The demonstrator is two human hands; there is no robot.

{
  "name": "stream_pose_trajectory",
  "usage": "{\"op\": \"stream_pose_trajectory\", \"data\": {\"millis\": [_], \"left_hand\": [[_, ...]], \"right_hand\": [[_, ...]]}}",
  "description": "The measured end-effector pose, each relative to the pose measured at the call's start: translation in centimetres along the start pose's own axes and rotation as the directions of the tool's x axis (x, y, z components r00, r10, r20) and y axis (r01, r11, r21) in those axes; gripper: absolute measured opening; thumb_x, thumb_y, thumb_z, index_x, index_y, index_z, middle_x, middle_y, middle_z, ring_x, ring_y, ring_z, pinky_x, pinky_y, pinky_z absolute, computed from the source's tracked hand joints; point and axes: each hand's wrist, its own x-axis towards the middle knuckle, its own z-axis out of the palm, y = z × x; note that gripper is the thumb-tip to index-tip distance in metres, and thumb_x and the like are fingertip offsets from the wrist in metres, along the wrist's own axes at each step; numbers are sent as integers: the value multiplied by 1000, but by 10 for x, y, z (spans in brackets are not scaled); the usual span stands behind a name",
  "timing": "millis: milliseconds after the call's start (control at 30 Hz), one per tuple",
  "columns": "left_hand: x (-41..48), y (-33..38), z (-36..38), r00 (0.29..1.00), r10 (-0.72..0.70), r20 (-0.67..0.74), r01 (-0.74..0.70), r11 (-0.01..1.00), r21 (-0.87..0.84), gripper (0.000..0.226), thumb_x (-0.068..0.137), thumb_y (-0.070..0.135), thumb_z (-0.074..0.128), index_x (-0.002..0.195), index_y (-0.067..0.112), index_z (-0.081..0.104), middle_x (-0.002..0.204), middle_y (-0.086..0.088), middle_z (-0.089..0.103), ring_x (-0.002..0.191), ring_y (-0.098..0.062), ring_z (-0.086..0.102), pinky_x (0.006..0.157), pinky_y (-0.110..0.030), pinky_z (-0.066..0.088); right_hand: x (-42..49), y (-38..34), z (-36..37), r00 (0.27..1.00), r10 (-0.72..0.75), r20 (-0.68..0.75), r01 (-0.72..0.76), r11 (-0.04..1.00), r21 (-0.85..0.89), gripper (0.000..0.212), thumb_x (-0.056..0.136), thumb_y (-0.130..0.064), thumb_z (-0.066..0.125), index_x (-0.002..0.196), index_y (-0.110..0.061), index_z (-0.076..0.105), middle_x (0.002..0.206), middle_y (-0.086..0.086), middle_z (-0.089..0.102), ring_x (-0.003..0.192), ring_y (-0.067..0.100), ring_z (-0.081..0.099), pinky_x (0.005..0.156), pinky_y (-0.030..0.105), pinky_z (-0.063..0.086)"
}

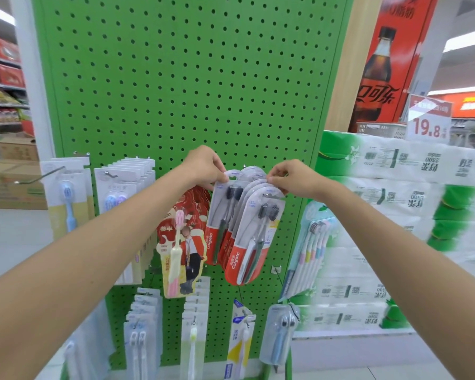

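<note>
Two hands were up at frame centre, both on the bunch of Colgate packs [239, 215] hanging against the green pegboard [176, 78]. The left hand [206, 167] pinched the top tab of the rear pack [222, 215], thumb and fingers curled round its upper edge. The right hand [288, 178] pinched the top of the front pack [254, 242], which tilted with its red bottom end swung toward lower centre. Each of those two packs showed two dark-bristled brushes behind clear plastic. More packs of the same kind were fanned between the two. Could not tell whether the tabs sat on a hook, as the fingers covered that spot. The red-and-cream pack [180, 242] with a pink brush hung just left of the bunch, touching or overlapping it. The pastel multi-pack [310, 248] hung to the right, apart from it. The blue brush pack [69, 198] was at mid left. A lower row of packs [195, 325] ran along the bottom centre. The toilet paper stack [395, 215] filled the right side, with the 19.8 price sign [428, 124] above it and the cola poster [381, 64] at upper right.
</note>
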Motion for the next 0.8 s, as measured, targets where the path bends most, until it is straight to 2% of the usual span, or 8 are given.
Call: {"op": "stream_pose_trajectory", "data": {"millis": [133,233,367,467,567,667,733,800], "left_hand": [[-11,1,-1,1000,11,-29,-10,999,35,7,85,3,72,90,6,68,98,-8,65,79,-22,71,68,-31,62],[-18,2,2,998,-3,-65,7,998,66,12,86,2,69,97,6,69,103,-4,60,71,-18,72,58,-24,59],[-26,2,10,991,13,-133,5,992,128,12,87,5,67,97,1,71,110,-9,68,60,-15,72,68,-32,62],[-31,-1,14,981,29,-192,3,986,165,17,85,6,67,98,-4,72,99,-11,73,62,-19,73,72,-37,62],[-40,-2,16,972,52,-228,4,971,239,1,82,7,68,82,5,68,84,-10,69,66,-27,71,70,-35,60],[-48,-2,15,959,86,-270,-10,962,272,12,78,7,69,78,15,61,77,-6,57,64,-21,55,70,-34,56],[-54,-2,13,955,91,-283,-12,963,270,12,78,8,71,78,15,61,78,-5,56,66,-21,55,72,-36,57],[-61,-1,12,955,83,-285,-4,964,267,11,79,8,71,78,14,62,80,-10,64,67,-22,58,70,-36,57]], "right_hand": [[-9,-4,-1,998,-17,-68,17,1000,7,17,100,-27,50,98,-19,64,100,17,68,78,23,57,82,47,54],[-24,-10,-4,985,-87,-146,86,996,-12,19,99,-29,52,106,-18,66,101,5,68,89,22,62,82,39,52],[-45,-16,-2,968,-184,-171,179,983,-46,24,89,-31,63,111,-23,65,106,-3,63,96,14,59,83,30,49],[-54,-16,7,962,-241,-126,212,955,-209,38,86,-36,69,121,-25,62,117,-4,57,106,10,52,93,29,44],[-54,-14,16,950,-275,-149,227,933,-278,32,88,-35,70,117,-23,65,117,-1,58,110,13,52,99,33,42],[-52,-12,21,940,-295,-172,224,914,-339,29,89,-35,68,115,-23,67,115,-1,61,110,16,55,97,40,46],[-52,-12,23,938,-295,-182,214,906,-365,28,90,-35,67,116,-24,67,114,-1,62,109,17,55,94,42,48],[-51,-11,25,937,-293,-192,206,904,-376,28,91,-32,66,117,-23,66,114,0,62,109,16,55,94,41,48]]}}
